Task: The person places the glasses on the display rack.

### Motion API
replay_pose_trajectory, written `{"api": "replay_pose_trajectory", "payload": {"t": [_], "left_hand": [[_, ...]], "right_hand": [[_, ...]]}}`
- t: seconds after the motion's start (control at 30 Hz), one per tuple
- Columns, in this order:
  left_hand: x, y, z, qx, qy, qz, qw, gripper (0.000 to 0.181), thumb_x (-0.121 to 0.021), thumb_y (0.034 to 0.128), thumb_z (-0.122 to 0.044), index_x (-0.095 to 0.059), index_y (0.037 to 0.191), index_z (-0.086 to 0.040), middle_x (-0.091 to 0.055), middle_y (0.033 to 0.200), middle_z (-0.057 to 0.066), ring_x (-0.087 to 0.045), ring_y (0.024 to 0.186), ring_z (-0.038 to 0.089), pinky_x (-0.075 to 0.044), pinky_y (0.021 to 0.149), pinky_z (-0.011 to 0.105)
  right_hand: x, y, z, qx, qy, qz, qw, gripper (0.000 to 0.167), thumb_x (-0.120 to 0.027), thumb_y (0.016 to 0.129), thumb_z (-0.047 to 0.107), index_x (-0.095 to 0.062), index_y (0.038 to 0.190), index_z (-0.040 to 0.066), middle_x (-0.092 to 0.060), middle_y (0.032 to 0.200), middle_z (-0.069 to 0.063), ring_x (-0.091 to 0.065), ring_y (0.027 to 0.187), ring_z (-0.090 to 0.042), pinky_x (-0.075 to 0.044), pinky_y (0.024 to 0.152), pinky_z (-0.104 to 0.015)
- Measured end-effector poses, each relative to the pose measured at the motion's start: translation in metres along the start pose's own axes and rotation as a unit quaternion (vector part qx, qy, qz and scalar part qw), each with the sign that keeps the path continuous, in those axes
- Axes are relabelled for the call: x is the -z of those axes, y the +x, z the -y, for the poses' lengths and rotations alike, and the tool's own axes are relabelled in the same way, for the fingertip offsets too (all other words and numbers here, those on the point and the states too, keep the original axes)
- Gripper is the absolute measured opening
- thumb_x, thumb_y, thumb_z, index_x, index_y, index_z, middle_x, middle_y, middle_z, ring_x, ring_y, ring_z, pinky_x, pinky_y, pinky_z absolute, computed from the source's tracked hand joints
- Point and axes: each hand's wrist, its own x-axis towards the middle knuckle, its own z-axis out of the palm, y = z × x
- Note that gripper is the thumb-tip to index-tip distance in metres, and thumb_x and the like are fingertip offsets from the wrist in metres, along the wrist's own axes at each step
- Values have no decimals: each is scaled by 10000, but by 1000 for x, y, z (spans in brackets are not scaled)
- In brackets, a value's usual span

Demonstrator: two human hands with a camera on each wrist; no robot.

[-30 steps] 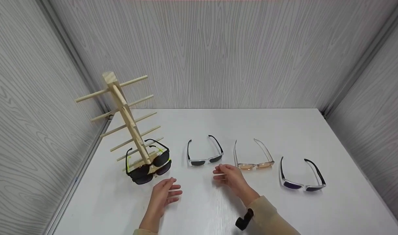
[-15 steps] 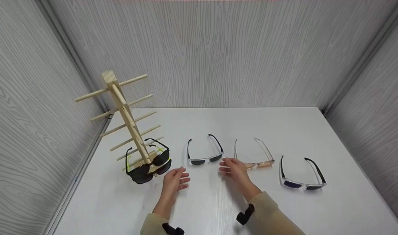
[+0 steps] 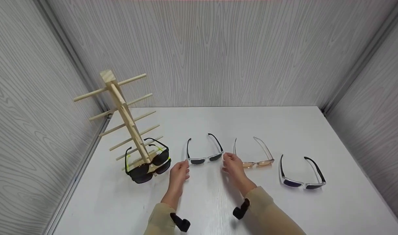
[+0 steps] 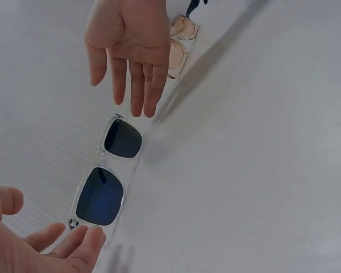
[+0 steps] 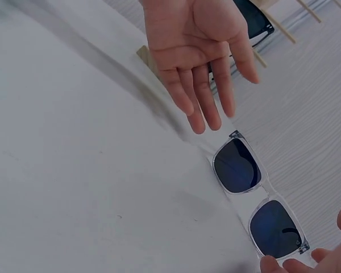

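Sunglasses with a clear front, dark lenses and black temples [image 3: 197,161] lie unfolded on the white table, lenses toward me. At their left end is my left hand [image 3: 178,172], fingers extended and loosely bent. My right hand [image 3: 235,165] is at the opposite end, its fingers also loose. Both wrist views show the dark-lensed sunglasses [image 4: 100,195] between the two hands, neither hand curled round them. In the right wrist view, fingertips of the right hand [image 5: 324,263] are right by one end of the frame; whether they touch it I cannot tell.
On the left stands a wooden rack [image 3: 129,120] with several rods, two pairs of black sunglasses [image 3: 140,173] on its lowest part. To the right lie orange-lensed glasses [image 3: 264,163], partly behind my right hand, and another dark-lensed pair [image 3: 293,183].
My left hand has moved forward and right to the near sunglasses' left end. The right hand has moved slightly forward and right, to their other end. The glasses have stayed in place.
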Motion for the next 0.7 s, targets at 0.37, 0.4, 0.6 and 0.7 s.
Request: {"api": "replay_pose_trajectory", "payload": {"t": [0.37, 0.4, 0.6, 0.7], "left_hand": [[-8, 17, 3, 109, -111, -56, 9999, 407, -508, 951, -269, -505, 1260, -5, -527, 1230, 175, -506, 1115, 305, -460, 885, 404], [-8, 18, 3, 80, -144, -58, 9998, 406, -512, 949, -266, -508, 1256, -1, -529, 1228, 181, -509, 1117, 311, -459, 886, 410], [-11, 23, 3, -15, -232, -39, 9997, 409, -527, 936, -260, -524, 1234, 21, -560, 1178, 196, -536, 1087, 320, -467, 867, 417], [-12, 25, 3, 107, -171, -13, 9998, 407, -526, 938, -265, -524, 1228, 20, -564, 1159, 190, -543, 1066, 305, -470, 857, 400]], "right_hand": [[-8, 11, 7, -261, 68, -86, 9996, 466, -482, 967, 197, -363, 1358, -27, -380, 1376, -229, -350, 1284, -363, -387, 986, -451], [-8, 13, 7, -237, 14, -65, 9997, 468, -478, 969, 202, -362, 1357, -33, -378, 1378, -233, -346, 1288, -364, -385, 989, -451], [-9, 19, 6, -112, -351, -14, 9993, 463, -461, 977, 227, -388, 1334, -58, -401, 1349, -239, -366, 1266, -357, -393, 982, -451], [-9, 20, 4, -199, -321, -15, 9993, 446, -460, 979, 224, -410, 1324, -54, -412, 1333, -229, -378, 1248, -341, -392, 985, -444]]}}
